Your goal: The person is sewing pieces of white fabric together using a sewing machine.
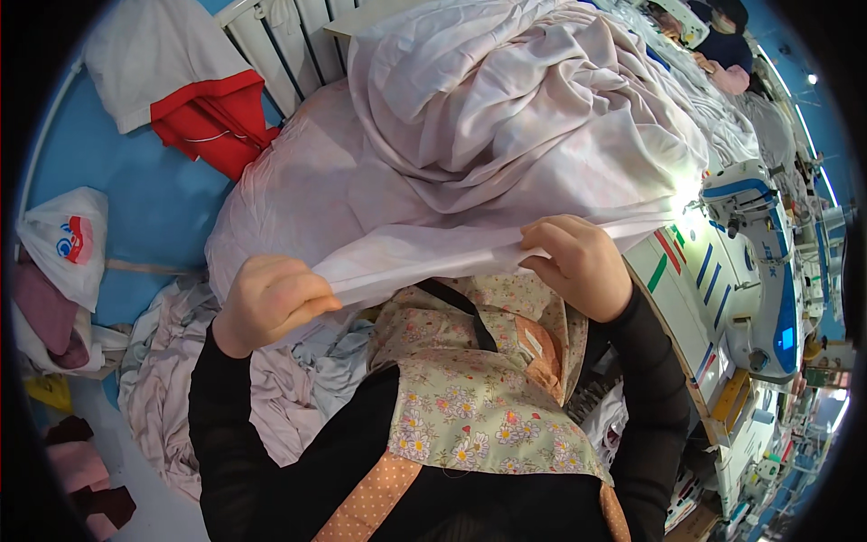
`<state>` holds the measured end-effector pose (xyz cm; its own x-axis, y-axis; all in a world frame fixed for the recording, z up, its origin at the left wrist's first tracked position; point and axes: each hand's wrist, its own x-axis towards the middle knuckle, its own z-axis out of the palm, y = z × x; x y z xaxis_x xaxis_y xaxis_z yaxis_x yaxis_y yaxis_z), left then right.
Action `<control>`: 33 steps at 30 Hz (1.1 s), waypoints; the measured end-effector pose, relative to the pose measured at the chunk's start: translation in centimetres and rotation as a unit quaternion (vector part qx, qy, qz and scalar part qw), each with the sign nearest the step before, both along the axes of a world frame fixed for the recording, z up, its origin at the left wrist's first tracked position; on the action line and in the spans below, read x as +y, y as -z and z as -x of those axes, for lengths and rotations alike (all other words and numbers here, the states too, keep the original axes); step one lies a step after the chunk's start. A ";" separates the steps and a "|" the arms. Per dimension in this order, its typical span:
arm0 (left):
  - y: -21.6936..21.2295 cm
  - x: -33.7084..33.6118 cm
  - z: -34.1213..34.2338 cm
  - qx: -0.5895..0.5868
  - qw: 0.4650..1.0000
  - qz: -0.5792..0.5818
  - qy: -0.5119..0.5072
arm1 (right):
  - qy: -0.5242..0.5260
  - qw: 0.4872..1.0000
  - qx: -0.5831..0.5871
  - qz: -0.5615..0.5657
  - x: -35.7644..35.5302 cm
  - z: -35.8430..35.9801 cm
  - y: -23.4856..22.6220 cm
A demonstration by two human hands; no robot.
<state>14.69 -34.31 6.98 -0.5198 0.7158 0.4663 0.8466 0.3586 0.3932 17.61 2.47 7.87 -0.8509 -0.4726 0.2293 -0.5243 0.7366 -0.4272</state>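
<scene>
A large heap of pale pinkish-white fabric (542,135) fills the space in front of me. Its near edge is stretched between my two hands over my lap. My left hand (275,298) pinches the edge at the left, fingers closed. Further right, my right hand (578,262) grips the same edge between thumb and fingers. The held strip looks folded and taut. Below it lies my flowered apron (488,406).
A white and blue sewing machine (759,271) stands on a table at the right, its lamp lit near the cloth. Crumpled cloth (280,388) lies low at left. A plastic bag (77,239) and a red and white garment (208,117) hang at left. Another person (722,45) sits far right.
</scene>
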 end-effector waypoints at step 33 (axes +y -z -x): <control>3.0 -7.4 0.8 -0.121 0.971 -0.033 -0.205 | 0.050 0.990 0.046 -0.126 -1.9 -1.2 2.2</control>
<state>13.93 -41.69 3.96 -0.8548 0.3974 0.3337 0.5179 0.6131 0.5965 18.76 0.55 5.65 -0.8777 -0.4385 0.1934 -0.4708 0.8644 -0.1767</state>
